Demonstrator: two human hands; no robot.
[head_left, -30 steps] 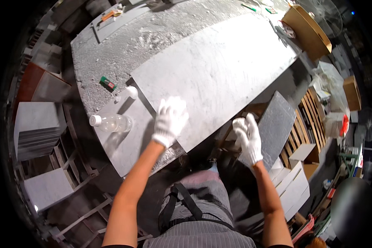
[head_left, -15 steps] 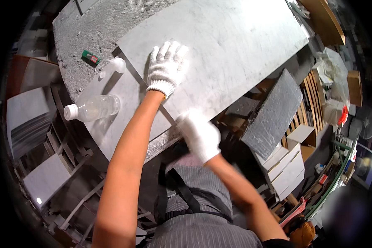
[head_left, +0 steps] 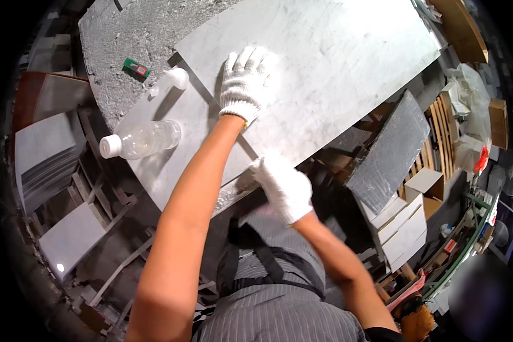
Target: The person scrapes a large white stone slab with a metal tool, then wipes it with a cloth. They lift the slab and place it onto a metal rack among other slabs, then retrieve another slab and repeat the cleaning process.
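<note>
From the head camera I look down on a cluttered stone workshop: a rough grey workbench point(head_left: 114, 40) fills the upper left of the frame, with stacked white boxes point(head_left: 402, 225) and a dark grey slate tile point(head_left: 390, 154) leaning at right.

The large pale grey stone slab point(head_left: 336, 62) lies across the bench, running from centre to upper right, its near edge overhanging toward me. My left hand point(head_left: 244, 84), in a white knit glove, lies flat on the slab near its left end, fingers together and pressing down. My right hand point(head_left: 285, 185), also gloved, curls around the slab's near edge at centre frame; I cannot tell how firmly it grips.

A clear plastic bottle with a white cap point(head_left: 139, 139) lies on its side at left on a lower grey panel point(head_left: 171, 154).

I judge the overhanging slab could tip or slide off if the edge grip slips, and a sideways shove could knock the bottle down.
</note>
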